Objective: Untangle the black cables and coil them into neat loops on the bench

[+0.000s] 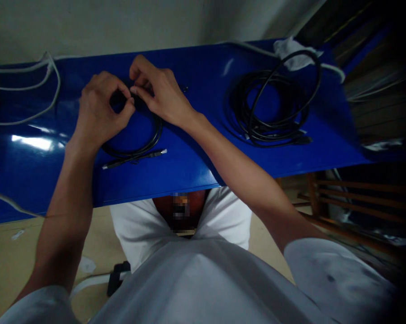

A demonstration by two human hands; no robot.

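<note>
A coiled black cable lies on the blue table, its two plug ends resting at the near side of the loop. Over the far part of this coil, my left hand curves with thumb and index finger pinched together. Close against it, my right hand also pinches with thumb and fingers, its fingertips nearly meeting the left ones. Whatever sits between the fingertips is too small and dark to make out. The far side of the coil is partly hidden by both hands.
A larger pile of coiled black cables lies to the right, with a crumpled white wrapper behind it. White cables run across the left end of the blue table. A wall rises behind; a wooden rack stands at right.
</note>
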